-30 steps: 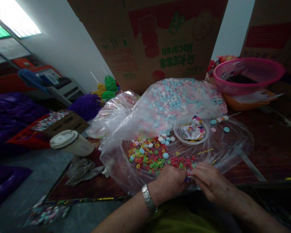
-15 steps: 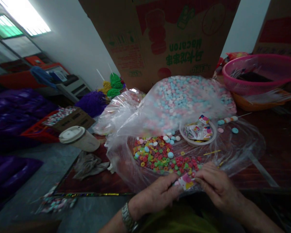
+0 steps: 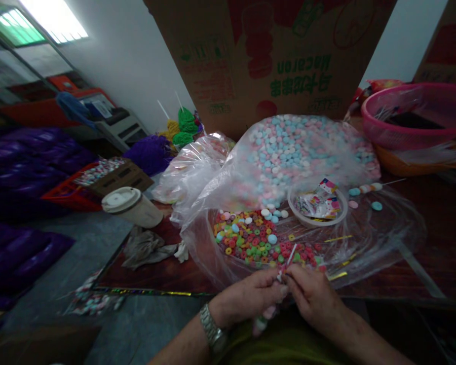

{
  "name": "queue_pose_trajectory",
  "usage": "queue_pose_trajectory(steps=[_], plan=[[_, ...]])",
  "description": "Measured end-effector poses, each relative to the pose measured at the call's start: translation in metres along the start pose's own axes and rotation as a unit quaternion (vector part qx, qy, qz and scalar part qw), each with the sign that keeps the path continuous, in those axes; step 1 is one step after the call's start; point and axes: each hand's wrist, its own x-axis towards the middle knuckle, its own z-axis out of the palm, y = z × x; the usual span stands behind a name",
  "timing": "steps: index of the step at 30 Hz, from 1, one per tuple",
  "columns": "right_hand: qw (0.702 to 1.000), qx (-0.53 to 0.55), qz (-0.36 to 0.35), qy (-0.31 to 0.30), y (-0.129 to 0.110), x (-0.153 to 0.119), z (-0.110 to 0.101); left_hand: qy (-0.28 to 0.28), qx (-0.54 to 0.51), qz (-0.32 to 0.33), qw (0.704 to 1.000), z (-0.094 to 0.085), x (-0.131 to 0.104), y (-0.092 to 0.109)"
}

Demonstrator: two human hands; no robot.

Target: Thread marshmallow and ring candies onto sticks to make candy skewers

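Near the left edge of the dark red surface [image 3: 439, 215] a lidded cup [image 3: 139, 206] leans over, with a crumpled rag [image 3: 146, 249] closer to the front left corner. A gold strip [image 3: 180, 293] runs along part of the front edge. At the far edge rises a big carton [image 3: 213, 66], its print upside down. By the far right corner a pink basket [image 3: 421, 124] sits on an orange one [image 3: 406, 165], a second carton [image 3: 446, 58] behind. Past the left edge are purple shreds [image 3: 149, 154], a red crate [image 3: 63, 195], purple bags [image 3: 34, 157] and, higher up, a bright window [image 3: 55, 20].
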Motion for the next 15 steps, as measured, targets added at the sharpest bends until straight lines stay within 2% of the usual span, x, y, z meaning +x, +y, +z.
queue_pose_trajectory(steps=[2, 4, 6, 8, 11, 13, 14, 15], plan=[[0.994, -0.093, -0.047, 0.042, 0.000, 0.003, -0.007, -0.026, -0.010, -0.023, 0.999, 0.002, 0.001, -0.001], [0.977, -0.167, -0.096, 0.094, -0.001, 0.006, -0.021, -0.005, 0.018, -0.047, 0.999, 0.005, 0.005, 0.001], [0.946, -0.242, -0.192, 0.097, -0.003, 0.009, -0.033, 0.034, 0.045, -0.075, 0.996, 0.007, 0.011, 0.006], [0.912, -0.298, -0.282, 0.032, -0.003, 0.009, -0.040, 0.043, 0.057, -0.097, 0.993, 0.007, 0.015, 0.013], [0.888, -0.332, -0.311, -0.070, 0.004, 0.001, -0.035, -0.035, 0.069, -0.099, 0.992, 0.002, 0.019, 0.022], [0.897, -0.318, -0.280, -0.122, 0.010, -0.007, -0.026, -0.083, 0.145, -0.056, 0.984, -0.001, 0.018, 0.028], [0.913, -0.286, -0.254, -0.142, 0.012, -0.011, -0.021, -0.086, 0.225, -0.026, 0.970, -0.001, 0.016, 0.030], [0.936, -0.232, -0.214, -0.154, 0.013, -0.013, -0.015, -0.074, 0.325, 0.003, 0.943, -0.001, 0.014, 0.032]])
